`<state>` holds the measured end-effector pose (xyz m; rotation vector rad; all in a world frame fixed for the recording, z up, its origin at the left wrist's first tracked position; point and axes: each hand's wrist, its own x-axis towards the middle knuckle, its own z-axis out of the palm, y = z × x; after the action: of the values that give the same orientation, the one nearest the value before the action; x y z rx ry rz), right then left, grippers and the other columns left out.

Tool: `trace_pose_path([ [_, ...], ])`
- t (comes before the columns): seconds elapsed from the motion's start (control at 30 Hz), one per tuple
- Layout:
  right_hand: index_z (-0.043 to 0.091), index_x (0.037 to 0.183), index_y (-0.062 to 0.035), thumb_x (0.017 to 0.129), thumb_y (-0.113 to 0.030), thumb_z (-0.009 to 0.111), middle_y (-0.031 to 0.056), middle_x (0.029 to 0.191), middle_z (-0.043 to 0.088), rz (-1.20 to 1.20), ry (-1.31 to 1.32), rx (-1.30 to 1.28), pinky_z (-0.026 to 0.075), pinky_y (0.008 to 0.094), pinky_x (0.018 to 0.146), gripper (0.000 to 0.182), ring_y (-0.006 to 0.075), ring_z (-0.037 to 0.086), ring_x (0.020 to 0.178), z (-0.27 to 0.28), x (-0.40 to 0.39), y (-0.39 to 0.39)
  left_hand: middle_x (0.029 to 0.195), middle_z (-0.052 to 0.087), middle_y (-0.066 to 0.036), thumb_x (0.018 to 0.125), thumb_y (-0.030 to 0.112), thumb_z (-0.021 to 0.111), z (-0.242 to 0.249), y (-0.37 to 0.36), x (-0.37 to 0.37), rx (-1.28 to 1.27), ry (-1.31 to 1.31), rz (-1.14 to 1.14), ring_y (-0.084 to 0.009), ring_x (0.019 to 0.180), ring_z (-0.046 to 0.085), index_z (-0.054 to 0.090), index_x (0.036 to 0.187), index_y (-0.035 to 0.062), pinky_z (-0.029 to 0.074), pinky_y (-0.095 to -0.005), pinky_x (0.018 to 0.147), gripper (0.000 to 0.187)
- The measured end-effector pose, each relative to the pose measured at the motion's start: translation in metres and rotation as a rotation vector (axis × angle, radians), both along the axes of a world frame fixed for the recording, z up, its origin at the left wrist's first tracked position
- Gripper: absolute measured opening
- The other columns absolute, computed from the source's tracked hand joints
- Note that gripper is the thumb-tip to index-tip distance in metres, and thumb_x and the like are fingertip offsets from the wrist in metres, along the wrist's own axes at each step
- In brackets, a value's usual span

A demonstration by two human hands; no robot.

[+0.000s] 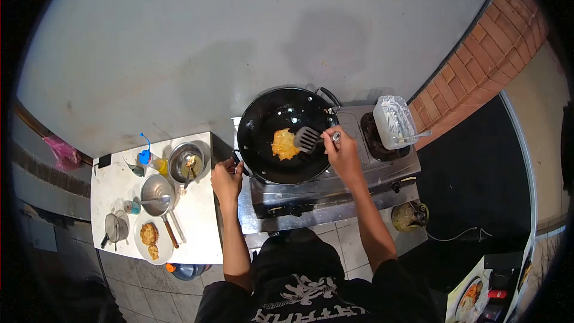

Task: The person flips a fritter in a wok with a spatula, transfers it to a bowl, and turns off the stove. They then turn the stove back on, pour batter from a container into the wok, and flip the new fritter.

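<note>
The grey wall point(239, 30) stands behind; left hand point(226, 183) grips wok handle point(237, 157), right hand point(342, 152) holds spatula point(307, 139). Fritter point(284, 145) seems soft, fragile, best supported underneath.

Single head-worn camera, wide round-edged view, facing forward and steeply down, stove point(317, 206) centred at arm's reach, white table point(197, 227) at left, wearer's own torso point(305, 281) at bottom.

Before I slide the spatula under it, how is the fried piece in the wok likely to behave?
The fried piece looks thin and browned, with ragged edges, so it may bend a little and could tear there. The dark wok shines as if oiled, so the piece will probably slide when the spatula pushes it.
</note>
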<state>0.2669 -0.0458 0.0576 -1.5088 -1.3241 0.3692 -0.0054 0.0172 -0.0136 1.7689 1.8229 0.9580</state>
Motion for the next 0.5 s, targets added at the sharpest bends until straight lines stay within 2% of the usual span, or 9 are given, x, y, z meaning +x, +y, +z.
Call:
trace_pose_path([
  [0.03, 0.053, 0.083, 0.0023, 0.091, -0.006, 0.059, 0.0149, 0.067, 0.057, 0.004, 0.0, -0.003, 0.043, 0.035, 0.053, 0.013, 0.0216, 0.057, 0.055, 0.006, 0.004, -0.002, 0.081, 0.071, -0.016, 0.076, 0.023, 0.077, 0.002, 0.0, 0.001, 0.0, 0.001, 0.012, -0.0286, 0.075, 0.07, 0.071, 0.097, -0.0007, 0.052, -0.0368, 0.071, 0.032],
  [0.1, 0.052, 0.084, 0.0027, 0.09, -0.006, 0.059, 0.0189, 0.07, 0.058, 0.024, -0.147, -0.04, 0.043, 0.0395, 0.056, 0.013, 0.0333, 0.059, 0.06, 0.017, 0.01, -0.002, 0.08, 0.071, -0.016, 0.076, 0.022, 0.077, 0.003, -0.002, 0.003, -0.001, 0.008, 0.034, -0.0286, 0.075, 0.07, 0.072, 0.097, -0.0001, 0.052, -0.0367, 0.071, 0.031],
  [0.13, 0.052, 0.084, 0.0027, 0.09, -0.006, 0.059, 0.0189, 0.07, 0.058, 0.038, -0.143, -0.037, 0.043, 0.0395, 0.056, 0.013, 0.0333, 0.059, 0.06, 0.02, 0.013, 0.002, 0.08, 0.071, -0.015, 0.076, 0.022, 0.077, 0.002, -0.003, 0.004, 0.005, -0.014, 0.051, -0.0288, 0.075, 0.069, 0.072, 0.097, -0.0001, 0.052, -0.0368, 0.071, 0.031],
  [0.2, 0.05, 0.084, 0.003, 0.09, -0.006, 0.059, 0.0221, 0.072, 0.057, 0.142, -0.237, -0.031, 0.043, 0.0428, 0.058, 0.013, 0.0414, 0.057, 0.067, 0.024, 0.017, 0.014, 0.081, 0.071, -0.015, 0.076, 0.022, 0.077, 0.007, -0.004, 0.005, 0.012, -0.023, 0.076, -0.0294, 0.075, 0.069, 0.072, 0.096, 0.0001, 0.052, -0.0375, 0.071, 0.03],
  [0.33, 0.051, 0.084, 0.0031, 0.09, -0.007, 0.058, 0.0219, 0.071, 0.056, 0.279, -0.253, -0.029, 0.042, 0.0428, 0.057, 0.014, 0.0419, 0.055, 0.064, 0.015, 0.021, 0.042, 0.081, 0.071, -0.015, 0.076, 0.023, 0.078, 0.007, -0.007, 0.007, 0.013, 0.014, 0.096, -0.0303, 0.077, 0.07, 0.071, 0.098, 0.0, 0.053, -0.0373, 0.072, 0.033],
  [0.4, 0.052, 0.083, 0.0031, 0.091, -0.008, 0.058, 0.0177, 0.068, 0.057, 0.316, -0.1, -0.113, 0.042, 0.0394, 0.055, 0.015, 0.0326, 0.057, 0.057, 0.0, 0.023, 0.053, 0.08, 0.071, -0.015, 0.075, 0.023, 0.078, 0.008, -0.008, 0.007, -0.009, 0.006, 0.124, -0.0299, 0.077, 0.07, 0.071, 0.097, -0.0001, 0.053, -0.037, 0.072, 0.033],
  [0.43, 0.052, 0.083, 0.0031, 0.091, -0.008, 0.058, 0.0177, 0.068, 0.057, 0.33, -0.092, -0.113, 0.042, 0.0394, 0.055, 0.015, 0.0326, 0.057, 0.057, -0.009, 0.024, 0.058, 0.08, 0.071, -0.015, 0.075, 0.023, 0.079, 0.009, -0.008, 0.008, -0.028, -0.013, 0.139, -0.0294, 0.076, 0.07, 0.071, 0.096, -0.0002, 0.053, -0.0367, 0.072, 0.033],
  [0.5, 0.054, 0.082, 0.0021, 0.093, -0.009, 0.057, 0.0103, 0.065, 0.059, 0.327, 0.106, -0.124, 0.042, 0.0335, 0.051, 0.016, 0.0179, 0.057, 0.052, -0.019, 0.021, 0.059, 0.077, 0.071, -0.015, 0.074, 0.023, 0.08, 0.016, -0.011, 0.011, -0.026, -0.01, 0.159, -0.0282, 0.074, 0.07, 0.071, 0.094, -0.0007, 0.053, -0.0353, 0.071, 0.033],
])
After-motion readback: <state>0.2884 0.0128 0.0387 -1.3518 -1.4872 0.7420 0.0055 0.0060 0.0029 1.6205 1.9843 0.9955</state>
